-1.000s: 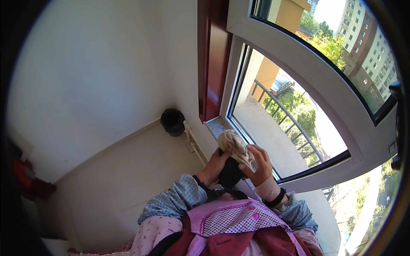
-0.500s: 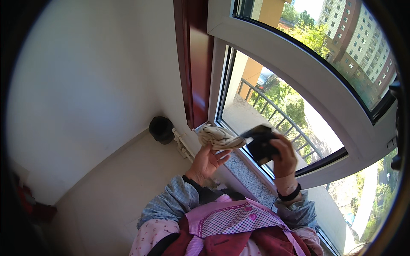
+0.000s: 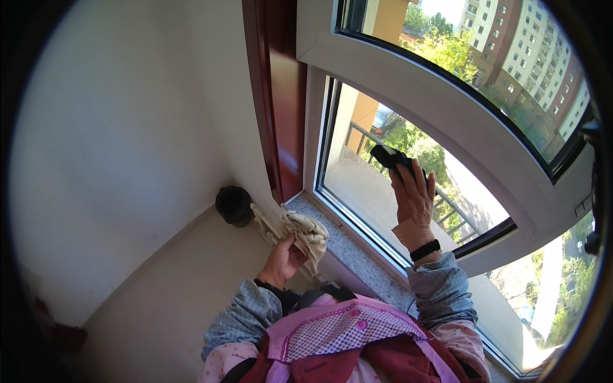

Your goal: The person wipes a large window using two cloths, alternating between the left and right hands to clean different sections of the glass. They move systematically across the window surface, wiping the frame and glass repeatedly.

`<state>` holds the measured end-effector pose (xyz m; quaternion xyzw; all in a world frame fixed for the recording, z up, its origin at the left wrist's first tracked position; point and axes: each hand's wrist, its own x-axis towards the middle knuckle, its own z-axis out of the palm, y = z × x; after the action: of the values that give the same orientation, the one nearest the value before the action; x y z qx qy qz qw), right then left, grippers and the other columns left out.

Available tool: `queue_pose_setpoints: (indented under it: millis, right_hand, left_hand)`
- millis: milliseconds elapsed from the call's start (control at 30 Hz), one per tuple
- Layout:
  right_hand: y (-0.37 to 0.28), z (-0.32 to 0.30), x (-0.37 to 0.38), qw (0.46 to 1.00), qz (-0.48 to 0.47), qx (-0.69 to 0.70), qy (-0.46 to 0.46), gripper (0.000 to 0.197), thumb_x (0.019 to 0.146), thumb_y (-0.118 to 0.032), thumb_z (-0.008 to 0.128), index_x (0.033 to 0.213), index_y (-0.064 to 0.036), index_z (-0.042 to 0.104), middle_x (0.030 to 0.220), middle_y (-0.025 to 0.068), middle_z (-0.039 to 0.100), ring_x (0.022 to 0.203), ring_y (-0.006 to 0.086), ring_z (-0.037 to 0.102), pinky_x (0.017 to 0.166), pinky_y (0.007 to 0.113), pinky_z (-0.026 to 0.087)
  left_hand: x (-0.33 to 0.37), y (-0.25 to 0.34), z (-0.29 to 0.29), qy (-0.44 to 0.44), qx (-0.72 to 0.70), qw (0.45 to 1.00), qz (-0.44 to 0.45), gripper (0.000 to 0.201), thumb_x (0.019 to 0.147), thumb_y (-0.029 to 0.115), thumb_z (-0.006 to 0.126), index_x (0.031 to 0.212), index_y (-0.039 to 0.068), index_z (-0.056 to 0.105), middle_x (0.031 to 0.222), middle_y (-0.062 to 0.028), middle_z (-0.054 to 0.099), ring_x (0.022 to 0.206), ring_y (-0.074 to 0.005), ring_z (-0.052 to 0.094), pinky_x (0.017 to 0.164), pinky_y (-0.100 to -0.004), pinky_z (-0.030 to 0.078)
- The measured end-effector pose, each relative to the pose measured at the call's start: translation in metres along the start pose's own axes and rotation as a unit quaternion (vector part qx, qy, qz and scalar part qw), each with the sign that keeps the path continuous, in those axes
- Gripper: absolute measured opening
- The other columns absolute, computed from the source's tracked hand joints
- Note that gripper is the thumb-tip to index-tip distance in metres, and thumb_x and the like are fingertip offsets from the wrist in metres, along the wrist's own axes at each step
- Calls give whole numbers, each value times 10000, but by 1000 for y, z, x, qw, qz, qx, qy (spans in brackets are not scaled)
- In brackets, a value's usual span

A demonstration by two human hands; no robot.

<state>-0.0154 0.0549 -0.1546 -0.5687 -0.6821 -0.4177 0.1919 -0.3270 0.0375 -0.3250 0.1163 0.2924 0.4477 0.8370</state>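
Note:
My left hand (image 3: 283, 262) grips a bunched beige cloth (image 3: 305, 233), its thumb on top and folds hanging down beside the sill. My right hand (image 3: 414, 203) is raised in front of the lower window pane (image 3: 348, 163). Its fingers lie over a black, roughly palm-sized object (image 3: 391, 157) with a paler patch near one end. This object appears to be against the glass, though I cannot tell for certain that it touches. Part of it is hidden behind my fingers.
A speckled stone sill (image 3: 357, 258) runs below the white window frame (image 3: 447, 89). Dark red trim (image 3: 274, 102) stands left of it. On the floor by the wall is a black bin (image 3: 234, 205), next to pale pipes (image 3: 263, 222). A railing and buildings show outside.
My right hand has moved forward and up to the pane with the black object. My left hand has drawn left and down with the cloth, and the two things are now apart.

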Motion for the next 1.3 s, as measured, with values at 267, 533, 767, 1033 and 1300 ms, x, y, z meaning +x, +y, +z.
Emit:
queue_pose_setpoints:
  millis: [267,533,767,1033,1300]
  right_hand:
    - [-6,20,41,999,5,13,39,380,902,-139,678,1280,-179,695,1408,4,599,1408,241,470,1206,452,339]
    - [-44,57,89,993,-102,49,38,243,942,-157,652,1170,-94,709,1312,13,609,1289,214,519,1080,386,429]
    - [-66,92,130,993,-102,62,8,318,912,-135,693,1226,-83,687,1364,48,591,1309,245,515,1070,409,454]
    - [-91,134,-56,911,-265,49,-311,255,806,-93,587,1028,-73,713,1112,57,612,1203,248,502,1198,402,313]
    - [-21,35,-71,960,-98,83,-248,245,816,-141,632,1019,-66,747,1236,41,628,1267,230,503,1126,378,353]
  left_hand:
    - [-1,11,-17,31,-41,999,3,467,1089,386,473,1463,106,494,1434,-114,579,1302,-298,579,1128,-479,462]
    - [-19,25,-56,98,-53,994,14,492,1081,391,474,1474,94,488,1444,-121,575,1302,-300,578,1122,-469,462]
    - [-27,23,-63,108,-58,991,49,499,1084,383,475,1475,74,477,1435,-121,579,1311,-306,569,1140,-474,445]
    - [-42,8,-80,177,-60,982,32,497,1071,404,509,1459,92,496,1434,-116,583,1302,-317,567,1130,-486,437]
    - [-27,-17,-42,169,-11,985,-37,454,1083,409,465,1440,133,518,1404,-82,606,1266,-288,596,1085,-466,481]
